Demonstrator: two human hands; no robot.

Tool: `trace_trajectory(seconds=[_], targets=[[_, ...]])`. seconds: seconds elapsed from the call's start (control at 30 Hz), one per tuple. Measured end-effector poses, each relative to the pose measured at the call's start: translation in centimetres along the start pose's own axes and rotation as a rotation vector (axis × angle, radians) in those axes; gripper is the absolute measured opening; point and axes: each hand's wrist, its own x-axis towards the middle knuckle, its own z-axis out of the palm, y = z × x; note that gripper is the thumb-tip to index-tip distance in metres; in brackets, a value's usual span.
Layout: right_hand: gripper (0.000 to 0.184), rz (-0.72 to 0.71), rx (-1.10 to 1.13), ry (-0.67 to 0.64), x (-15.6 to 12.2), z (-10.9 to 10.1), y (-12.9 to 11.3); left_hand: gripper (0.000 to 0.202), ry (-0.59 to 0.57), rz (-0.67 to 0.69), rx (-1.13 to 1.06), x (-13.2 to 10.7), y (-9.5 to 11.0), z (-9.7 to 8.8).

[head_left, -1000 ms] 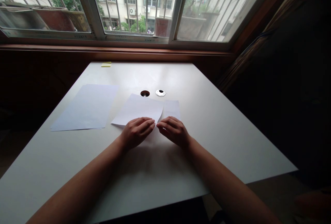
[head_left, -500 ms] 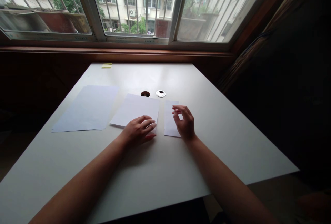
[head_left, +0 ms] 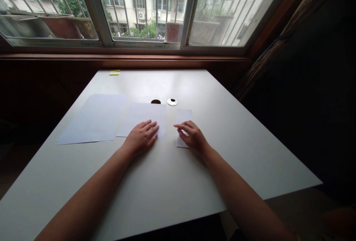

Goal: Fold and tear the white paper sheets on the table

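Observation:
My left hand [head_left: 141, 136] lies flat with its fingers stretched over the near part of a squarish sheet of paper [head_left: 148, 113]. Just to the right, a narrow strip of white paper [head_left: 184, 115] rests on the table. Over that strip hovers my right hand [head_left: 191, 137], its thumb and fingers apart and pointing left; nothing shows between them. The palm and wrist cover part of the strip.
Larger white sheets [head_left: 91, 118] lie stacked, slightly offset, on the left of the white table [head_left: 239, 159]. Behind the papers are a round cable hole [head_left: 155, 101] and its metal cover [head_left: 172, 102]. Yellow sticky notes [head_left: 114, 72] sit at the far edge, below the barred window.
The squarish sheet has shifted a little left and now lies flatter, with my left hand spread on it. My right hand has moved slightly left and toward me.

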Motion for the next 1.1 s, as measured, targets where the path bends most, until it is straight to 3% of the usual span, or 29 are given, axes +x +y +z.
trace_trajectory(seconds=[0.13,0.23,0.57,0.8,1.1], targets=[[0.030,-0.109,-0.061,-0.187,0.0,0.7,-0.9,0.042,0.003,-0.009,0.016,0.0,0.2,-0.1],[0.033,-0.112,-0.113,-0.230,0.0,0.9,-1.1,0.041,-0.002,-0.014,0.028,0.0,0.3,-0.2],[0.018,-0.193,-0.019,-0.218,0.2,0.1,-1.2,0.041,0.000,-0.069,0.092,0.1,1.0,-0.4],[0.016,-0.093,-0.052,-0.155,0.0,0.6,-0.4,0.041,0.006,-0.074,0.114,0.2,2.0,-0.8],[0.023,-0.027,-0.110,-0.138,0.1,0.8,-0.6,0.042,0.105,-0.164,-0.036,0.1,1.9,0.2]])
